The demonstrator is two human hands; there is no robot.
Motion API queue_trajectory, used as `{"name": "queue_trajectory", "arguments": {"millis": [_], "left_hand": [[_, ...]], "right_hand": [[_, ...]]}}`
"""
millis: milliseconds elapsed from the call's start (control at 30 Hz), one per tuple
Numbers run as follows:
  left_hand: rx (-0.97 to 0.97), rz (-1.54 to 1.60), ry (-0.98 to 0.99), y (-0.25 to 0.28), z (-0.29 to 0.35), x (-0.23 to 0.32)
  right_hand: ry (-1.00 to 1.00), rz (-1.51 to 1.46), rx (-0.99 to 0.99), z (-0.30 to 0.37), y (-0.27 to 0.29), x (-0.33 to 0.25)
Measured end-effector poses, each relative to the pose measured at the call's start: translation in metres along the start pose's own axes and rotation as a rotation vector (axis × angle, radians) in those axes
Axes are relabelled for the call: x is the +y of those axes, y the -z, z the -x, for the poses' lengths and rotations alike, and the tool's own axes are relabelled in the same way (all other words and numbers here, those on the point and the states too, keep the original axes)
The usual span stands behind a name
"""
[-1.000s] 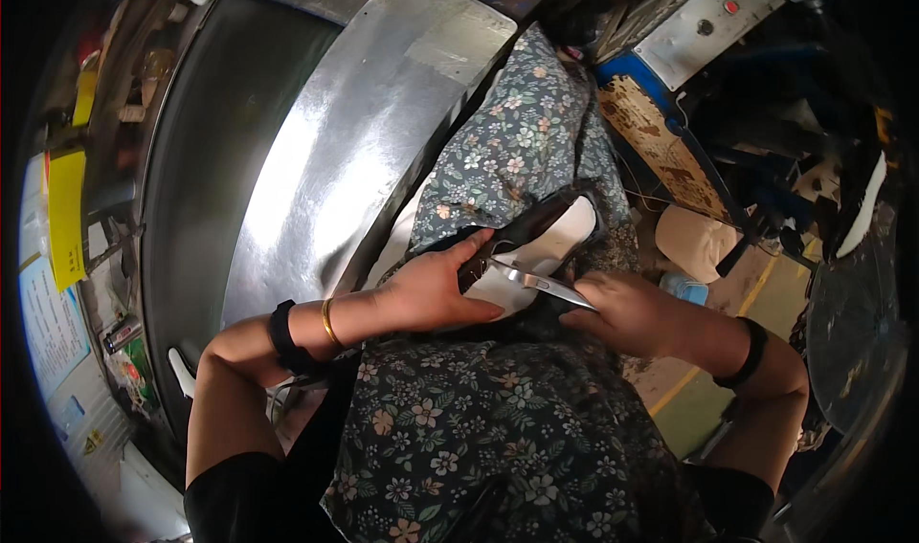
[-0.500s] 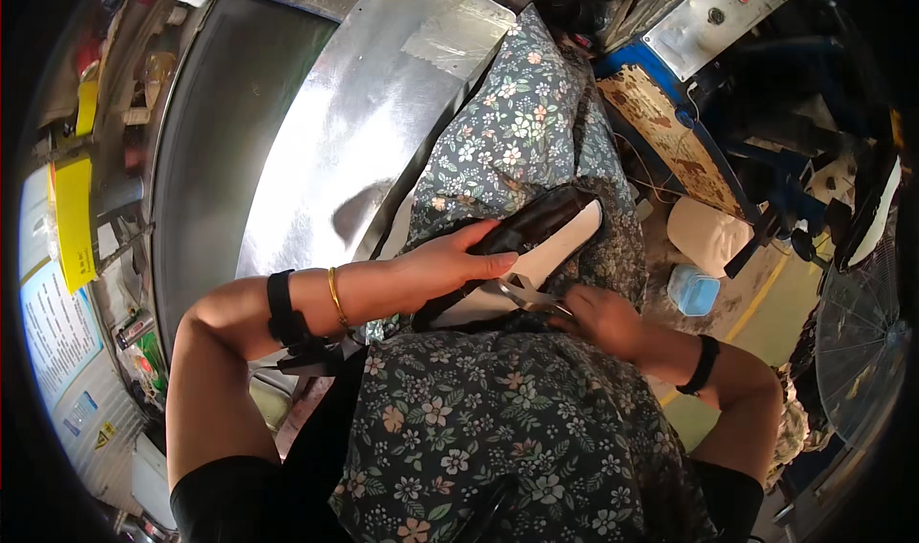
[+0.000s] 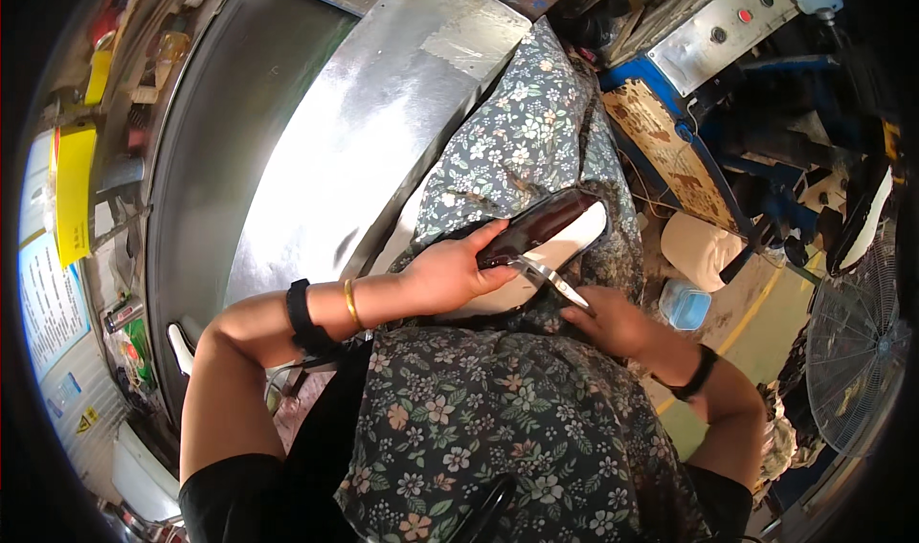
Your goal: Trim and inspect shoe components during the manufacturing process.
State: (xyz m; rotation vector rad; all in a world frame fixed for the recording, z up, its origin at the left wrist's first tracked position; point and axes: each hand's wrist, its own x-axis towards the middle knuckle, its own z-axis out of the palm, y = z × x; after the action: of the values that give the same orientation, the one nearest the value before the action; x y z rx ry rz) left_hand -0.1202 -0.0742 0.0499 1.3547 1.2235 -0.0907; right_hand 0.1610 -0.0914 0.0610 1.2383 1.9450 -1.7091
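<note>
A dark glossy shoe [image 3: 548, 225] with a pale sole side [image 3: 565, 246] rests sideways over my lap, its rounded end toward the upper right. My left hand [image 3: 450, 273] grips it from the left, thumb and forefinger apart at its dark side. In my right hand [image 3: 613, 321] is a silver pliers-like tool [image 3: 557, 283], held by its lower right end. The tool's tip meets the shoe near my left thumb; exactly what it touches is too small to tell. Beneath the shoe lies a dark floral apron [image 3: 498, 419].
A curved metal sheet [image 3: 335, 132] borders a dark belt-like surface [image 3: 239, 160] on the left, where a white-edged item [image 3: 179, 348] lies. A machine's button panel [image 3: 723, 31] stands at upper right. Further right are a blue tub [image 3: 684, 304], a fan [image 3: 857, 361] and another white-soled shoe [image 3: 866, 222].
The tool has swung to a steeper slant, its tip against the shoe nearer my left thumb. My right hand has shifted slightly. The white-edged item now shows at the left; the whole view has shifted a little.
</note>
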Motion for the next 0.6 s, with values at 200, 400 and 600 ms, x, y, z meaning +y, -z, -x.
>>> {"name": "queue_trajectory", "arguments": {"millis": [200,400,600], "left_hand": [[0.021,0.046,-0.035,-0.007,-0.009,-0.011],[-0.105,0.486,-0.165,-0.015,-0.018,-0.019],[-0.241,0.531,0.029,-0.004,-0.045,0.012]], "right_hand": [[0.185,0.012,0.294,-0.003,-0.024,0.026],[-0.011,0.224,0.226,0.02,-0.022,0.003],[0.071,0.274,0.265,0.024,-0.028,0.007]]}}
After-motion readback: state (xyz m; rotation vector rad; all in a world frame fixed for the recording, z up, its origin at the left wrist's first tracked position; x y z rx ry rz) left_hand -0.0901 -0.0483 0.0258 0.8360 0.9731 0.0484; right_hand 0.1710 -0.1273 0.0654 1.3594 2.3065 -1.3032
